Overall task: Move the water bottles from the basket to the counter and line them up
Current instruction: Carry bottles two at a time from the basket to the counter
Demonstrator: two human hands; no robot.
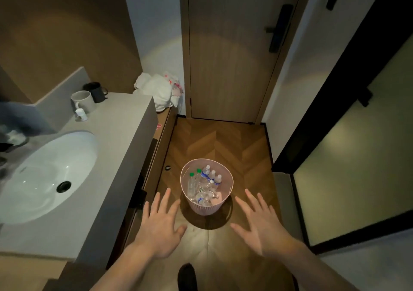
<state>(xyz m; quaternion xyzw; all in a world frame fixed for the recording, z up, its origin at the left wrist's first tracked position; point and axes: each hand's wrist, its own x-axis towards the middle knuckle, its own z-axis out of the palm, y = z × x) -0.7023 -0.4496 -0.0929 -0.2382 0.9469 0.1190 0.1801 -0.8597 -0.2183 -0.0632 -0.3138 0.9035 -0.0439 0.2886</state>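
The water bottles [206, 184] were seen inside the pink basket [230, 184] on the wooden floor [223, 143], beside the grey surface [116, 134]. The left hand [159, 223] and right hand [264, 228] were held above it, spread flat, nothing grasped.

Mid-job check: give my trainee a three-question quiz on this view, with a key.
1. True or false: the pink basket stands on the counter.
2. Which cap colours show on the water bottles in the basket? A) green and white B) red and black C) all blue
3. What do the left hand and right hand hold?

Key:
1. False; it stands on the wooden floor.
2. A.
3. Nothing; both hands are open, fingers spread, above the floor near the basket.
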